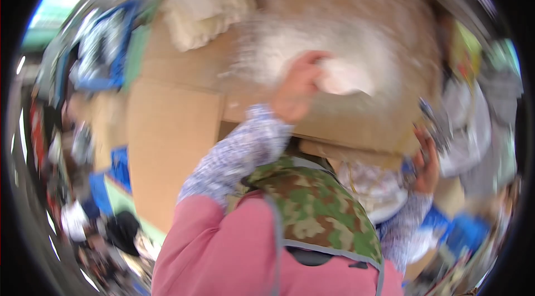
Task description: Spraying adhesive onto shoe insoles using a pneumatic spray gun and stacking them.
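The left hand (pixel 294 89) is positioned over the near half of the worktop (pixel 356 126), with the thumb and fingers closed on one edge of a white piece (pixel 346 77). The white piece extends to the right of the fingers, above the brown worktop surface; motion blur obscures its material and exact outline, and whether it touches the surface cannot be determined. Beyond the left hand, a white, fluffy-looking patch (pixel 273 45) spreads across the middle of the worktop. The right hand (pixel 427 163) is located at the right near corner of the worktop, lower in the view than the left hand, with the fingers directed away from the body. A blurred, silvery object (pixel 439 129) is situated at the fingertips of the right hand; whether the fingers grip it or are loose cannot be determined. A pile of cream cloth (pixel 206 3) occupies the far left part of the worktop, well apart from both hands. A flat cardboard panel (pixel 173 145) adjoins the worktop on the near left side. A blue crate (pixel 103 45) containing clear plastic stands beyond the left edge. A white bag (pixel 467 129) is located just to the right of the right hand. The person wears patterned sleeves (pixel 237 157), a pink garment (pixel 217 246) and a camouflage apron (pixel 317 198), the last facing the near edge of the worktop.
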`<state>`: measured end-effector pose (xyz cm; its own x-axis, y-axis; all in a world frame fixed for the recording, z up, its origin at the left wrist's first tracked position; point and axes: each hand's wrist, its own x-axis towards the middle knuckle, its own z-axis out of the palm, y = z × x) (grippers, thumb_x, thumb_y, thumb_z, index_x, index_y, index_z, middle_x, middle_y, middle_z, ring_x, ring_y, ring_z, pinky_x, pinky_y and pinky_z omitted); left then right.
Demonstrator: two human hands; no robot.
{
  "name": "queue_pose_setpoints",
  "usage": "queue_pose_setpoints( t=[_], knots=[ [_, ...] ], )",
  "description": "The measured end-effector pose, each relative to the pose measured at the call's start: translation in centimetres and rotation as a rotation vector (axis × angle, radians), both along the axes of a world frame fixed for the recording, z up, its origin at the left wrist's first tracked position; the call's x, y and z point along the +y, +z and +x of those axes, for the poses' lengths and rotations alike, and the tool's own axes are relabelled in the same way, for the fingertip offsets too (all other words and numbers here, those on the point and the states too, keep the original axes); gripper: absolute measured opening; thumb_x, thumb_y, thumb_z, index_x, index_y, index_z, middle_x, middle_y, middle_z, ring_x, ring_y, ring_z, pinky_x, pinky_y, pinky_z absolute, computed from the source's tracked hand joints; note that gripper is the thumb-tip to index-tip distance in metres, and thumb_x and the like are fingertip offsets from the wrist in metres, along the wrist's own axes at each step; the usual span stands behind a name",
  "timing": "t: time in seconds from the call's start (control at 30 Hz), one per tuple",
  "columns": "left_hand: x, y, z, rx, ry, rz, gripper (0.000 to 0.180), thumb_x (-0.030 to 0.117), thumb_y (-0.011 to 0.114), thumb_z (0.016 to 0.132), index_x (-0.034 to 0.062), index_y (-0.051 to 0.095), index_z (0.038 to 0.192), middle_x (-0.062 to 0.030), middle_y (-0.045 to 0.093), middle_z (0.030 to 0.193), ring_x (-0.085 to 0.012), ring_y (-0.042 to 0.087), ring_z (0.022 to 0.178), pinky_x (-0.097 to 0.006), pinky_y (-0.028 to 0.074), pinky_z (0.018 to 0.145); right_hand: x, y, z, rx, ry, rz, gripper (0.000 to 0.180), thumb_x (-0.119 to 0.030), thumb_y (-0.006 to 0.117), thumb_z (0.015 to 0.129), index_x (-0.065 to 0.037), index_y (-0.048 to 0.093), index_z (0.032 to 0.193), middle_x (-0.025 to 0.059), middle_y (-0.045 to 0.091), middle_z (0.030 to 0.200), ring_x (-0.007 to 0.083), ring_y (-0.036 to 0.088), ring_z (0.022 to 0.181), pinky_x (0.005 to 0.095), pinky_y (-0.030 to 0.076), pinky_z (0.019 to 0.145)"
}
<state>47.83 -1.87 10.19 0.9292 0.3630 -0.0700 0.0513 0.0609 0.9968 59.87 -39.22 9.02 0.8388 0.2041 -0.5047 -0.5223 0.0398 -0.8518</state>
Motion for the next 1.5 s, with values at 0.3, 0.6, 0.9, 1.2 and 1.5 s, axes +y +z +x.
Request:
queue_pose_setpoints(
  t=[0.3,0.6,0.9,1.2,1.5],
  knots=[
    [-1.9,5.8,8.4,-0.412,0.17,-0.555,0.031,0.005,0.052,0.08,-0.0007,0.056,0.109,-0.0086,0.057,0.094,-0.0153,0.056,0.08,-0.03,0.048,0.07,0.9,-1.0,-0.6,-0.007,0.172,0.063,0.042,-0.03,0.044,0.101,-0.004,0.049,0.134,0.0045,0.058,0.129,-0.0013,0.029,0.051,0.0139,0.023,0.044],
    [17.7,13.1,-9.5,-0.346,0.075,-0.322,0.038,0.009,0.051,0.081,-0.0019,0.055,0.117,-0.0114,0.061,0.108,-0.0216,0.06,0.101,-0.034,0.05,0.091,4.7,1.1,-3.8,-0.039,0.156,0.018,0.042,-0.029,0.043,0.102,-0.002,0.049,0.133,0.0027,0.058,0.127,-0.0017,0.032,0.051,0.0137,0.023,0.044],
    [35.4,14.4,-26.5,-0.3,0.406,-0.231,0.04,0.006,0.045,0.084,-0.0016,0.052,0.123,-0.0134,0.058,0.117,-0.0233,0.057,0.11,-0.038,0.046,0.099,12.1,0.4,-6.7,-0.018,0.205,-0.032,0.041,-0.029,0.045,0.101,-0.002,0.05,0.131,0.004,0.059,0.126,0.0001,0.027,0.049,0.0161,0.02,0.043],
    [46.6,-4.4,-48.1,-0.007,0.86,-0.221,0.046,0.004,0.043,0.076,-0.0002,0.052,0.121,-0.012,0.054,0.119,-0.0226,0.054,0.111,-0.043,0.047,0.095,19.6,4.5,-12.5,0.077,0.088,-0.396,0.048,-0.035,0.065,0.089,-0.002,0.057,0.124,0.0043,0.068,0.107,0.0079,0.046,0.057,0.0193,0.036,0.048],
    [44.9,-13.5,-56.3,0.242,1.008,-0.365,0.05,0.001,0.043,0.072,0.0028,0.05,0.121,-0.0121,0.051,0.124,-0.025,0.054,0.111,-0.044,0.048,0.09,22.0,6.0,-13.3,0.01,0.067,-0.403,0.038,-0.029,0.061,0.094,-0.001,0.059,0.119,0.0055,0.065,0.1,0.005,0.036,0.053,0.0219,0.027,0.045]
  ],
)
